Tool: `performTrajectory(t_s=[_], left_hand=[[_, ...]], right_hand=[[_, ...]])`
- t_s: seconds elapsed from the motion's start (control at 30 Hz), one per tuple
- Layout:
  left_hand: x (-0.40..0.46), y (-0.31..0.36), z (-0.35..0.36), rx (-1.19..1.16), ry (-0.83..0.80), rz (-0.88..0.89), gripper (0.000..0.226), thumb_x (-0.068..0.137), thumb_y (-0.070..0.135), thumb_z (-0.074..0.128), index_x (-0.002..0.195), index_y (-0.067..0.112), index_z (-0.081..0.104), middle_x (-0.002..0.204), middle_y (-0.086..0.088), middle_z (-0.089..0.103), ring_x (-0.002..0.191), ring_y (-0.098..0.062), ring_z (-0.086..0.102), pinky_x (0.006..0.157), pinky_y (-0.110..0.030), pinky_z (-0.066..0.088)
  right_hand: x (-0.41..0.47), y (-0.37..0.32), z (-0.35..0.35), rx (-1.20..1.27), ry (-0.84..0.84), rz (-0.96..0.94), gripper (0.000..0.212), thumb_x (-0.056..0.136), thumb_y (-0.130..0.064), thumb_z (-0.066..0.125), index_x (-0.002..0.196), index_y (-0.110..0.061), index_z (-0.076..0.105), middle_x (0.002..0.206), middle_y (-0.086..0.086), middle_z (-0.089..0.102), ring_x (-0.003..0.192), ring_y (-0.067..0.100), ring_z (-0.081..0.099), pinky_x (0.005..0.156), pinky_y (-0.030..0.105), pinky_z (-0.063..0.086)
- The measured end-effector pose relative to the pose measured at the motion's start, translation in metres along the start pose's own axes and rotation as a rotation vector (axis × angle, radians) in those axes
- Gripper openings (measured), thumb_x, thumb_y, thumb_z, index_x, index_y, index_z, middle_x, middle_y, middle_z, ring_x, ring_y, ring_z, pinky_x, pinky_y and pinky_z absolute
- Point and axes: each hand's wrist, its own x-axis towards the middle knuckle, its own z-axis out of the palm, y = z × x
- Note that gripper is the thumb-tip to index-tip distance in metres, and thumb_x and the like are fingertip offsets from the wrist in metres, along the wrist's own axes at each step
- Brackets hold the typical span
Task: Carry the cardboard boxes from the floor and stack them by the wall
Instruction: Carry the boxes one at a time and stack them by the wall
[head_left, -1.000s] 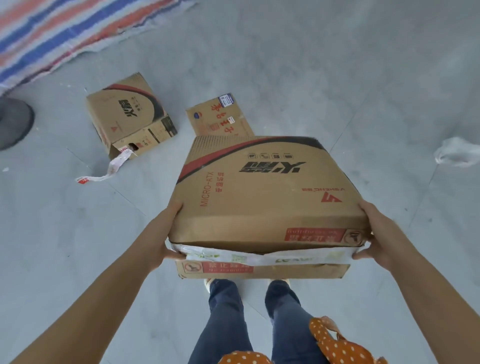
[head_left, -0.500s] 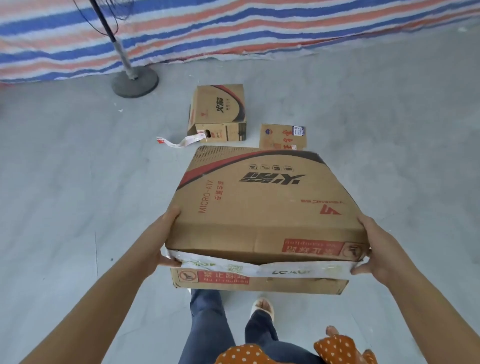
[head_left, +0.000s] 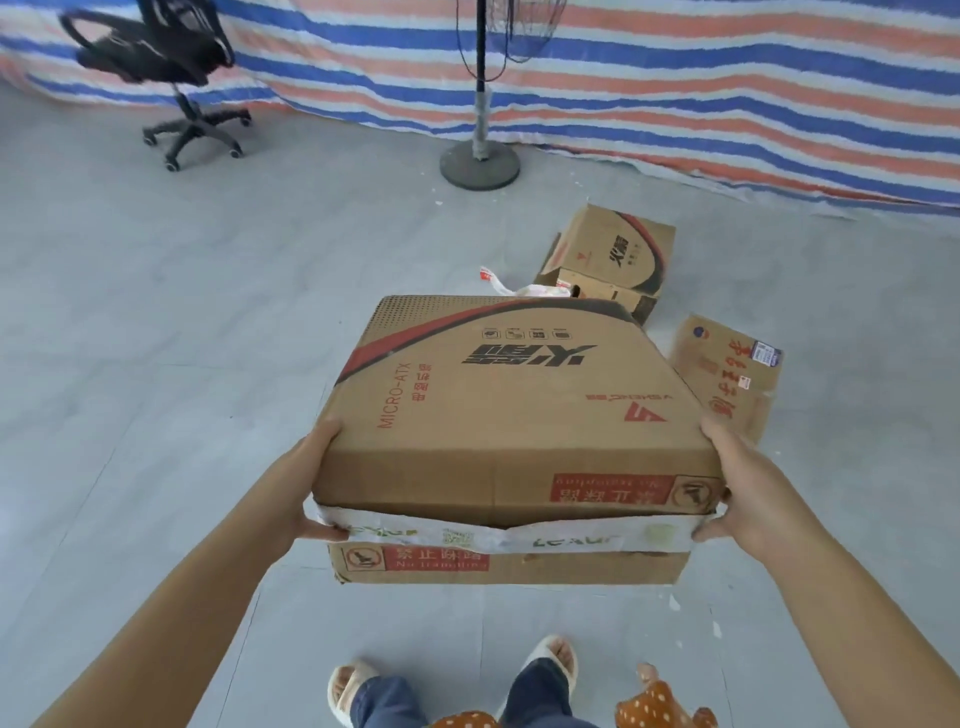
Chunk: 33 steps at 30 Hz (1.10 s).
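I hold a large brown cardboard box (head_left: 509, 410) with red and black print off the floor in front of me. My left hand (head_left: 301, 488) grips its near left corner, thumb on the taped front seam. My right hand (head_left: 737, 488) grips the near right corner the same way. Loose white tape runs across the box's front. Beyond it on the grey floor sits a smaller matching box (head_left: 613, 254) with a torn tape strip. To the right lies a flat cardboard box (head_left: 727, 379) with red characters.
A striped red, blue and white tarp (head_left: 675, 93) covers the far wall. A standing fan's round base (head_left: 479, 165) and pole stand before it. A black office chair (head_left: 171, 67) stands at the far left. My feet in slippers (head_left: 550, 660) show below.
The view has swung left and lifted: the floor boxes slid to the right behind the carried box, the fan base moved toward the centre, and the chair came into sight. Both hands keep their grip.
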Motion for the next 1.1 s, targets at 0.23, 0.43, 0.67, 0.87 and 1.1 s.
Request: performTrajectory(t_s=[0.23, 0.43, 0.67, 0.87, 1.1], left_hand=[[-0.014, -0.035, -0.170, -0.185, 0.202, -0.029, 0.042, 0.086, 0.058, 0.054, 0.118, 0.031, 0.057, 0.123, 0.000, 0.058, 0.115, -0.023, 0.053, 0.065, -0.052, 0.059], [-0.033, -0.070, -0.300, -0.303, 0.381, -0.034, 0.030, 0.088, 0.058, 0.051, 0.107, 0.037, 0.058, 0.122, 0.003, 0.057, 0.114, -0.022, 0.053, 0.064, -0.051, 0.059], [-0.036, -0.098, -0.389, -0.468, 0.508, -0.058, 0.027, 0.084, 0.060, 0.054, 0.101, 0.040, 0.057, 0.119, 0.004, 0.056, 0.110, -0.019, 0.053, 0.060, -0.050, 0.058], [-0.002, -0.087, -0.419, -0.565, 0.561, -0.097, 0.026, 0.083, 0.060, 0.056, 0.101, 0.042, 0.059, 0.126, 0.006, 0.053, 0.119, -0.021, 0.048, 0.065, -0.054, 0.058], [0.073, -0.024, -0.452, -0.654, 0.627, -0.122, 0.045, 0.084, 0.059, 0.054, 0.123, 0.035, 0.054, 0.132, 0.002, 0.050, 0.123, -0.024, 0.045, 0.068, -0.057, 0.057]], right_hand=[[-0.040, -0.017, 0.173, -0.175, -0.195, -0.053, 0.028, 0.089, -0.049, 0.049, 0.093, -0.029, 0.068, 0.089, 0.002, 0.069, 0.088, 0.022, 0.062, 0.060, 0.050, 0.055], [-0.084, -0.017, 0.323, -0.251, -0.388, -0.080, 0.031, 0.090, -0.047, 0.046, 0.098, -0.028, 0.069, 0.077, 0.003, 0.072, 0.081, 0.024, 0.064, 0.055, 0.048, 0.057], [-0.112, -0.042, 0.450, -0.429, -0.541, -0.159, 0.030, 0.091, -0.047, 0.045, 0.096, -0.028, 0.068, 0.084, 0.005, 0.066, 0.081, 0.023, 0.062, 0.055, 0.046, 0.056], [-0.094, -0.077, 0.529, -0.500, -0.610, -0.186, 0.030, 0.092, -0.047, 0.045, 0.100, -0.029, 0.068, 0.087, 0.004, 0.064, 0.080, 0.024, 0.057, 0.058, 0.047, 0.054], [-0.050, -0.155, 0.633, -0.554, -0.666, -0.228, 0.034, 0.094, -0.047, 0.043, 0.109, -0.028, 0.066, 0.089, 0.003, 0.060, 0.078, 0.025, 0.053, 0.060, 0.047, 0.050]])
